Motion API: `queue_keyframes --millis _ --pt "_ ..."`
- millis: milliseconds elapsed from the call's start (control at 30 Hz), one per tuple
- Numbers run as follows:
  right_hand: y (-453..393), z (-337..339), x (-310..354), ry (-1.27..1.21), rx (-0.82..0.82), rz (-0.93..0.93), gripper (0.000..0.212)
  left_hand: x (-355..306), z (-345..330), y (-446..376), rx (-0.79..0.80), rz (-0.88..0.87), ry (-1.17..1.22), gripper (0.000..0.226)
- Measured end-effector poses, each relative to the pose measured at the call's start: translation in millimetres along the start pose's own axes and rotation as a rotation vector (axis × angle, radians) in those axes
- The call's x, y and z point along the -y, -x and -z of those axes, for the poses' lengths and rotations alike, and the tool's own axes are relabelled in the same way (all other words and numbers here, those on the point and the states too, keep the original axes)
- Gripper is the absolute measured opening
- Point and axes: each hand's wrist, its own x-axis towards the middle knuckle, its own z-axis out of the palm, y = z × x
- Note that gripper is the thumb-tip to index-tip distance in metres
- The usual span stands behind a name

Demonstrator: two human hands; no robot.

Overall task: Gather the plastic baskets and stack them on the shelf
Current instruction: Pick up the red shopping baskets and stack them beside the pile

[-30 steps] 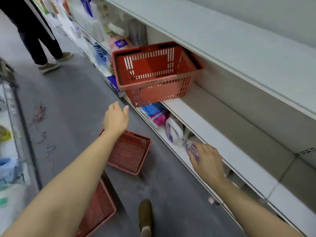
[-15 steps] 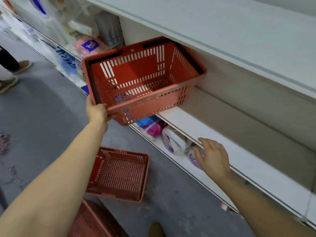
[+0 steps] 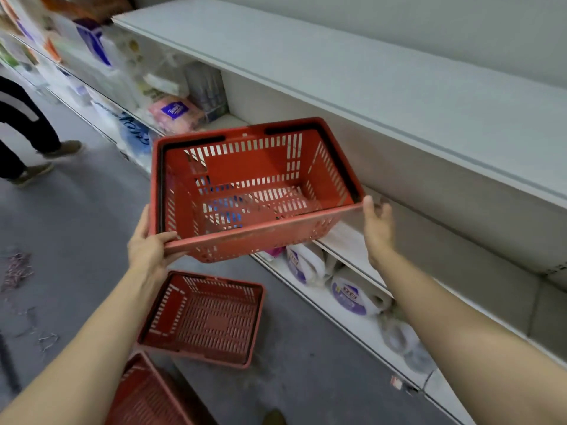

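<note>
A red plastic basket (image 3: 260, 216) with black handles juts out over the aisle, its far end at the middle shelf (image 3: 346, 240). My left hand (image 3: 148, 243) grips the basket's near left corner, thumb on the rim. My right hand (image 3: 377, 225) is open with fingers spread, right at the basket's near right corner; contact is unclear. A second red basket (image 3: 205, 320) lies on the grey floor below. A third red basket (image 3: 144, 394) shows partly at the bottom edge, behind my left forearm.
Toilet-paper packs (image 3: 352, 296) fill the lowest shelf under the basket. Tissue packs (image 3: 175, 113) and other goods crowd the shelves to the left. A bare top shelf (image 3: 368, 75) runs above. A person's legs (image 3: 27, 139) stand in the aisle at far left.
My left hand reached up and took the shelf basket's corner, drawing it out and tilting it toward me. My right hand rose from the lower shelf to the basket's right corner.
</note>
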Motion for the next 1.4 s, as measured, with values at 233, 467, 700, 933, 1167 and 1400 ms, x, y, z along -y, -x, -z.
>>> queue_keyframes --millis 233,467,700,933,1167,1400 --pt "49.7 54.8 -39.2 -0.209 0.040 0.049 0.020 11.6 43.3 88.5 0.144 -0.167 -0.069 0.082" --pt "126.7 124.4 -38.9 -0.245 0.017 0.213 0.044 24.2 103.1 191.7 0.209 -0.350 -0.171 0.066" --pt "220.4 196.4 -29.4 -0.298 0.018 0.293 0.042 17.9 161.5 273.7 0.137 -0.428 -0.134 0.062" --pt "330.1 259.5 -24.0 -0.348 -0.018 0.359 0.044 -3.9 226.0 334.5 0.277 -0.427 -0.116 0.062" --pt "392.9 386.3 38.2 -0.393 -0.218 0.524 0.041 -66.1 156.9 408.7 0.464 -0.591 -0.163 0.066" --pt "388.2 560.6 70.7 -0.401 -0.568 0.592 0.031 -94.1 -17.9 552.4 0.716 -0.658 -0.031 0.066"
